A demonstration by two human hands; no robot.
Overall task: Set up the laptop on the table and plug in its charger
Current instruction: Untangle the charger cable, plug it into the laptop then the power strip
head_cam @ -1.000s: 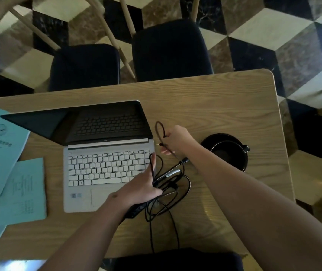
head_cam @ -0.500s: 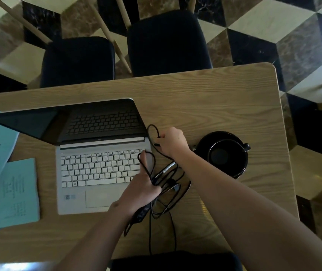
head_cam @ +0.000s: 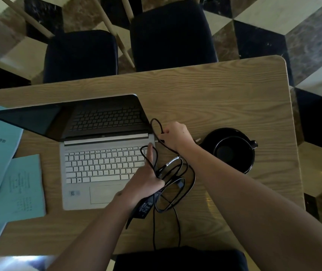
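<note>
Gripping charger (head_cam: 146, 206), left hand (head_cam: 146, 184); right hand (head_cam: 175, 135) pinches plug (head_cam: 161, 141) beside laptop (head_cam: 105, 165).

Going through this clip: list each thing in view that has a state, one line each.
Laptop: lid open, screen dark.
Charger plug: pinched in the right hand, at the laptop's right edge; whether it is seated cannot be told.
Charger cable: loosely looped and tangled.
Charger brick: held in the left hand.
Cup: upright on a saucer.
Booklets: closed, overlapping.
</note>
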